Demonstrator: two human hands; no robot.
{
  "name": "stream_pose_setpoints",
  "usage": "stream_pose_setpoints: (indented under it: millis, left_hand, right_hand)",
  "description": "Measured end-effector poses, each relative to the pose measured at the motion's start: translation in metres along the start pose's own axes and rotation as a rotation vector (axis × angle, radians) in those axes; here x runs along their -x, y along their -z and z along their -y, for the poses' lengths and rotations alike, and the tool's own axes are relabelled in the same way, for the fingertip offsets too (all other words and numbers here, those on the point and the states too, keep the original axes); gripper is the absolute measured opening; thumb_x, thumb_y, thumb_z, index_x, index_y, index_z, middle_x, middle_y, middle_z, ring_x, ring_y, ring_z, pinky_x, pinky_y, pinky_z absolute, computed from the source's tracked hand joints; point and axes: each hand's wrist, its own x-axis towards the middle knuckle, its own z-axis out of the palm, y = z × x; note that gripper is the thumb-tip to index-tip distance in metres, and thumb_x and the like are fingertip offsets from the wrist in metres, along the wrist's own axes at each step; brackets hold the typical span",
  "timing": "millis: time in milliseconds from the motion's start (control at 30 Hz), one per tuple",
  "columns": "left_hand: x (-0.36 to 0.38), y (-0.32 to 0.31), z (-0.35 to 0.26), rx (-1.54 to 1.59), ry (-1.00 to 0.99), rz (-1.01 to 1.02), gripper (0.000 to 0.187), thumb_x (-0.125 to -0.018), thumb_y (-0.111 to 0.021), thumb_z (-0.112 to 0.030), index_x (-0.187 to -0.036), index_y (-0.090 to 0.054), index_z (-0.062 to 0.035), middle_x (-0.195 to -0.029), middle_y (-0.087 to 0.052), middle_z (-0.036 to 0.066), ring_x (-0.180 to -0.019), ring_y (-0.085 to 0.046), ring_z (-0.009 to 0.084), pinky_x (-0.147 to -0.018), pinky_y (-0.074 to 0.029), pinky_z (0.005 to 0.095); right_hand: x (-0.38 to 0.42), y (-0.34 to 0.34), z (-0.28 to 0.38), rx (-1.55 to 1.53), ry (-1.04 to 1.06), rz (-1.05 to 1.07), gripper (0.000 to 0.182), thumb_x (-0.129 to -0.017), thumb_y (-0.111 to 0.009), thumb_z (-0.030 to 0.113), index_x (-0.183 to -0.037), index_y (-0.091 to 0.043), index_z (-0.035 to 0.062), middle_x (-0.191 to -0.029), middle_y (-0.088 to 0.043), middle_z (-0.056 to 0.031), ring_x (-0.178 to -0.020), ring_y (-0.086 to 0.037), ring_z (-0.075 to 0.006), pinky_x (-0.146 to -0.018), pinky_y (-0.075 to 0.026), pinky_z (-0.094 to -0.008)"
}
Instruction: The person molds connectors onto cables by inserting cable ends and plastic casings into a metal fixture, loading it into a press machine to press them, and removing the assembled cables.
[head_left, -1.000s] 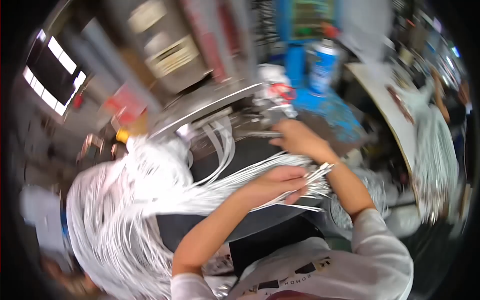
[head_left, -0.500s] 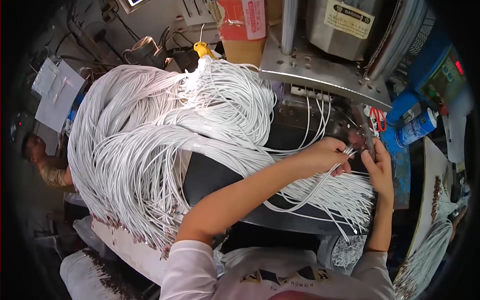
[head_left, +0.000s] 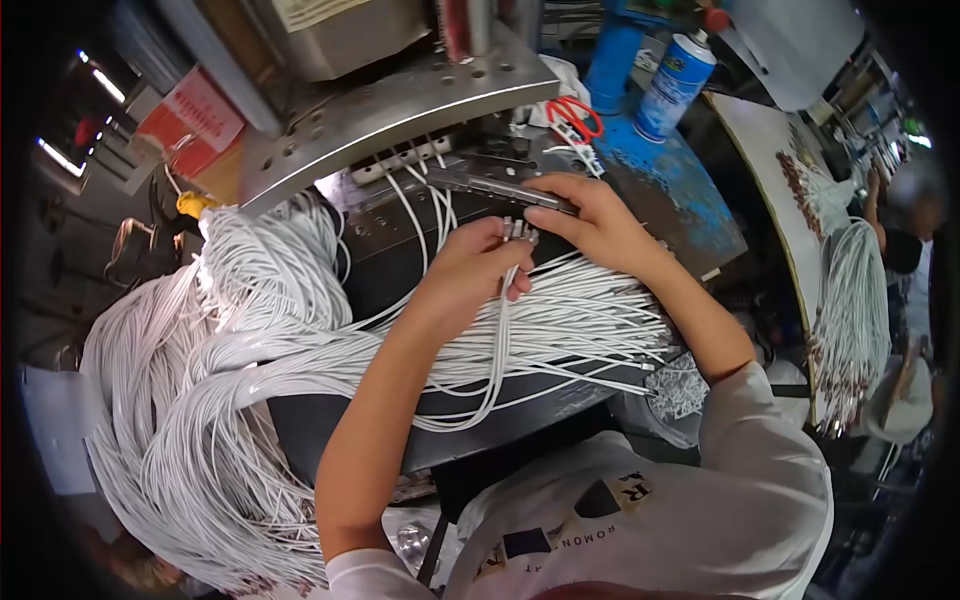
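Observation:
Several white cables [head_left: 503, 320] with metal-tipped ends are pinched in my left hand [head_left: 470, 272], the tips pointing up beside its thumb. My right hand [head_left: 592, 222] grips the near end of a dark metal bar [head_left: 490, 186], just right of those tips. The far end of the bar reaches under the machine's metal plate [head_left: 400, 112]. Other cables run into a pale slotted block [head_left: 402, 160] below this plate. Beneath my hands a thick bundle of white cables [head_left: 590, 310] lies across the black work surface.
Large coils of white cable [head_left: 215, 390] fill the left side. A blue spray can [head_left: 676, 86] and a red cord [head_left: 577, 117] are at the back right. A bin of white scraps [head_left: 680, 390] sits near my right elbow. Another person [head_left: 915, 250] is at the far right.
The view has swung to the right and tilted. The metal bar in my right hand now shows plainly, angled over the work surface. My left hand still holds the cable ends.

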Motion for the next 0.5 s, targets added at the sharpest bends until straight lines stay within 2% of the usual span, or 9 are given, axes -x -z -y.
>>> stream_pose_setpoints:
  millis: [133,200,333,500]
  left_hand:
    - [0.006,-0.003,-0.005,-0.041,0.011,-0.046,0.020,-0.098,-0.075,-0.020,-0.105,-0.064,-0.0053,-0.083,-0.062,0.001,-0.070,-0.062,0.0122,-0.063,-0.049,0.0267]
    - [0.009,-0.008,-0.009,-0.049,0.011,-0.100,0.019,-0.099,-0.075,-0.020,-0.106,-0.065,-0.0047,-0.083,-0.063,0.001,-0.070,-0.063,0.0125,-0.062,-0.049,0.0270]
    - [0.008,-0.006,-0.004,-0.028,-0.038,-0.084,0.021,-0.099,-0.074,-0.020,-0.112,-0.068,-0.0033,-0.083,-0.065,0.001,-0.070,-0.064,0.0128,-0.062,-0.051,0.0276]
    - [0.007,-0.006,-0.003,-0.002,-0.057,-0.067,0.021,-0.099,-0.074,-0.018,-0.114,-0.071,-0.0032,-0.085,-0.066,0.002,-0.071,-0.064,0.0128,-0.064,-0.052,0.0270]
  right_hand:
    - [-0.001,-0.005,-0.012,-0.220,-0.201,0.010,0.038,-0.106,-0.064,0.026,-0.127,-0.066,-0.0051,-0.090,-0.068,-0.0078,-0.088,-0.063,-0.0122,-0.078,-0.050,-0.0293]
    - [-0.001,-0.009,-0.018,-0.296,-0.192,0.028,0.040,-0.109,-0.059,0.029,-0.128,-0.065,-0.0051,-0.089,-0.067,-0.0058,-0.087,-0.062,-0.0111,-0.078,-0.050,-0.0281]
    - [-0.001,-0.009,-0.013,-0.330,-0.189,0.075,0.043,-0.112,-0.054,0.032,-0.131,-0.065,-0.0043,-0.088,-0.064,-0.0035,-0.085,-0.060,-0.0105,-0.077,-0.049,-0.0270]
    - [-0.001,-0.007,-0.008,-0.360,-0.204,0.082,0.044,-0.113,-0.050,0.032,-0.137,-0.063,-0.0026,-0.100,-0.067,-0.0016,-0.090,-0.058,-0.0082,-0.084,-0.050,-0.0267]
